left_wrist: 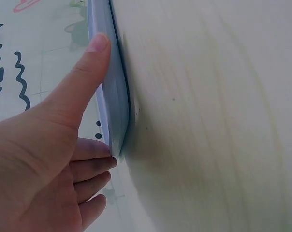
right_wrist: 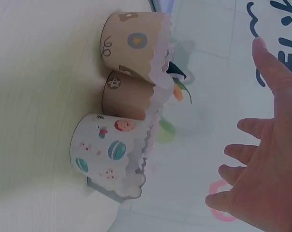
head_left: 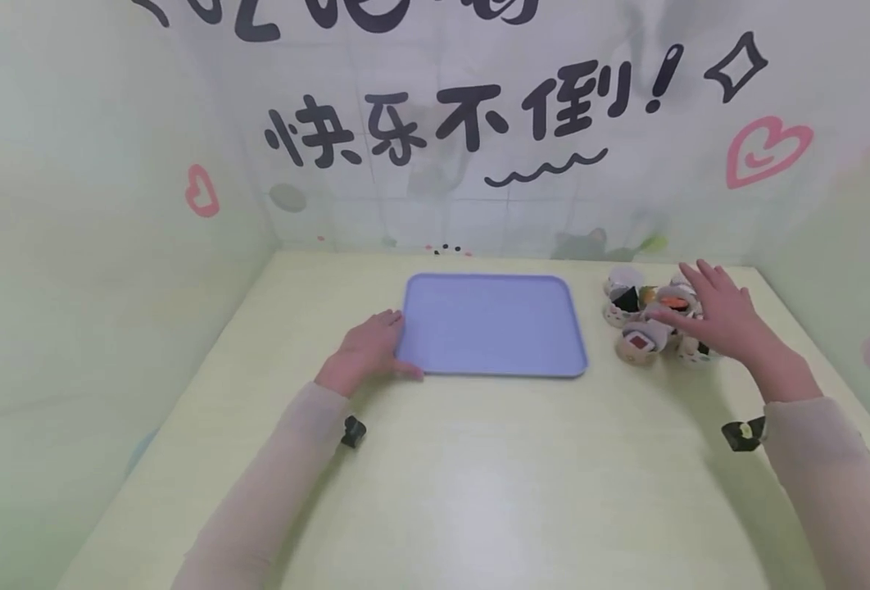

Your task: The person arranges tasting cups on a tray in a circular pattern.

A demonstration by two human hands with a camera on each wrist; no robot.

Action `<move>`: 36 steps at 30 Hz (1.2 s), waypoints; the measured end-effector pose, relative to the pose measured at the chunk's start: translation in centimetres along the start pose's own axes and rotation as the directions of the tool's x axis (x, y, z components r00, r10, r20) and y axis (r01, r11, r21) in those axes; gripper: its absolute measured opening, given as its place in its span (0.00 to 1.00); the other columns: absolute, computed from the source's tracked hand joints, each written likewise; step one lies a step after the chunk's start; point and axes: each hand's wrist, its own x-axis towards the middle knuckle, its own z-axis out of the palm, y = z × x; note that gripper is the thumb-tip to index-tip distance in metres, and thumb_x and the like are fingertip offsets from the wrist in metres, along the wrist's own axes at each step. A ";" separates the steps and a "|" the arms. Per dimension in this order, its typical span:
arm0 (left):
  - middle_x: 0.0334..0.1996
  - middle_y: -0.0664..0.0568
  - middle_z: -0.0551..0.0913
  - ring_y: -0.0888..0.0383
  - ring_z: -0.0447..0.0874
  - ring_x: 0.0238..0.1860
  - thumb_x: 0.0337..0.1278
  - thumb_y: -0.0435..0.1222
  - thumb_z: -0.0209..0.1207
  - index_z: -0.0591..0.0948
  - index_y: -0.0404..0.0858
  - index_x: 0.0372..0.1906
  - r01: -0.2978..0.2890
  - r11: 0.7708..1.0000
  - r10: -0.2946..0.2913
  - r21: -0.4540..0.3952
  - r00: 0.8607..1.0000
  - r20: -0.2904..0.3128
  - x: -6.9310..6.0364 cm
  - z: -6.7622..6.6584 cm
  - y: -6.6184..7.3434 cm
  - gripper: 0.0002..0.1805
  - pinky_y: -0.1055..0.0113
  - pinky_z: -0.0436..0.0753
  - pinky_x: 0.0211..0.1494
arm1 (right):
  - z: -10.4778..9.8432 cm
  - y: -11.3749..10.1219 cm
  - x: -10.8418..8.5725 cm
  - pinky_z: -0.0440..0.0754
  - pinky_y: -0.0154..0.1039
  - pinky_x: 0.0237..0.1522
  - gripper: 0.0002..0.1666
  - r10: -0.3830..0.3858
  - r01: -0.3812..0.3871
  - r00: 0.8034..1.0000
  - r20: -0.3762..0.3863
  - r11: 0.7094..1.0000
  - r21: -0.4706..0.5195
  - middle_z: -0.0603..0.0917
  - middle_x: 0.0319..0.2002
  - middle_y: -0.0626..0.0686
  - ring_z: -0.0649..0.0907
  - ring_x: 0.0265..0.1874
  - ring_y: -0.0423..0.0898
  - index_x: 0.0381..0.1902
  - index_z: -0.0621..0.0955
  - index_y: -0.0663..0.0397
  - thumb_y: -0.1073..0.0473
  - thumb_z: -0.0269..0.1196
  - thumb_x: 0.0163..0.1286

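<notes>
A blue-purple tray [head_left: 494, 326] lies flat on the table. My left hand [head_left: 364, 352] touches its left end, thumb along the near left corner and fingers at the left edge; the left wrist view shows the hand [left_wrist: 49, 159] with straight fingers against the tray's rim [left_wrist: 115, 82]. Over a cluster of paper cups with food pieces in them hovers my right hand [head_left: 726, 319], fingers spread, holding nothing. The right wrist view shows a tan cup [right_wrist: 131, 43], a brown cup [right_wrist: 129, 96] and a white patterned cup [right_wrist: 107, 147], apart from the hand [right_wrist: 267, 169].
The cups, one of them [head_left: 636, 348] at the front, stand right of the tray on a pale table [head_left: 464, 475]. A printed curtain [head_left: 435, 221] hangs behind the table and at both sides. A dark wrist device [head_left: 743, 434] shows by the right sleeve.
</notes>
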 end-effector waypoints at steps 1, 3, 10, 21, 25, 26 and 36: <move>0.78 0.39 0.57 0.41 0.54 0.79 0.40 0.68 0.69 0.55 0.29 0.77 0.003 1.000 -0.003 -0.008 1.000 -0.004 0.0 0.0 -0.1 0.67 0.49 0.60 0.81 | -0.1 0.2 0.0 0.39 0.83 0.66 0.59 0.001 -0.001 1.000 -0.004 1.000 0.010 0.40 0.77 0.76 0.41 0.75 0.77 0.79 0.43 0.67 0.35 0.57 0.71; 0.78 0.38 0.55 0.41 0.52 0.79 0.41 0.68 0.68 0.54 0.29 0.77 0.005 1.000 -0.005 -0.013 1.000 0.006 0.0 0.1 -0.2 0.68 0.49 0.57 0.82 | -0.1 0.8 -0.2 0.41 0.83 0.66 0.59 0.001 -0.001 1.000 -0.006 1.000 0.029 0.40 0.76 0.77 0.43 0.74 0.77 0.78 0.42 0.68 0.36 0.57 0.71; 0.80 0.37 0.46 0.40 0.43 0.81 0.44 0.70 0.64 0.47 0.29 0.78 -0.021 0.998 0.023 -0.054 0.999 0.040 0.0 0.4 -0.5 0.69 0.50 0.46 0.84 | -0.2 3.2 -1.6 0.46 0.81 0.67 0.61 0.043 -0.044 0.999 0.016 0.995 0.088 0.36 0.76 0.78 0.40 0.74 0.78 0.78 0.38 0.67 0.38 0.59 0.72; 0.81 0.38 0.44 0.41 0.42 0.81 0.43 0.72 0.63 0.46 0.31 0.79 -0.027 0.999 0.028 -0.030 0.999 0.033 0.4 0.2 -1.1 0.71 0.49 0.44 0.84 | 0.5 5.1 -2.3 0.51 0.80 0.65 0.60 0.072 -0.073 0.997 0.014 0.985 0.157 0.40 0.76 0.78 0.45 0.73 0.79 0.78 0.37 0.68 0.40 0.59 0.73; 0.81 0.39 0.42 0.43 0.41 0.82 0.41 0.72 0.64 0.45 0.31 0.79 -0.034 0.999 0.036 -0.033 0.999 0.039 0.4 0.0 -1.2 0.72 0.49 0.44 0.84 | 0.8 5.7 -2.6 0.53 0.80 0.64 0.60 0.103 -0.105 0.994 0.021 0.979 0.175 0.41 0.76 0.78 0.46 0.72 0.80 0.78 0.37 0.68 0.40 0.58 0.73; 0.81 0.39 0.42 0.42 0.41 0.82 0.41 0.72 0.64 0.45 0.31 0.79 -0.038 0.999 0.039 -0.033 0.998 0.038 0.4 0.0 -1.2 0.72 0.49 0.44 0.84 | 0.9 5.9 -2.7 0.54 0.80 0.63 0.59 0.108 -0.110 0.994 0.020 0.978 0.175 0.41 0.75 0.78 0.47 0.72 0.81 0.78 0.37 0.68 0.40 0.57 0.73; 0.80 0.37 0.45 0.42 0.44 0.81 0.41 0.73 0.64 0.46 0.29 0.79 -0.065 0.998 0.066 -0.009 0.997 0.027 1.0 -0.2 -1.4 0.73 0.48 0.46 0.84 | 1.5 7.2 -3.7 0.57 0.80 0.60 0.59 0.152 -0.150 0.988 0.005 0.970 0.193 0.44 0.73 0.82 0.52 0.68 0.83 0.77 0.37 0.71 0.40 0.56 0.74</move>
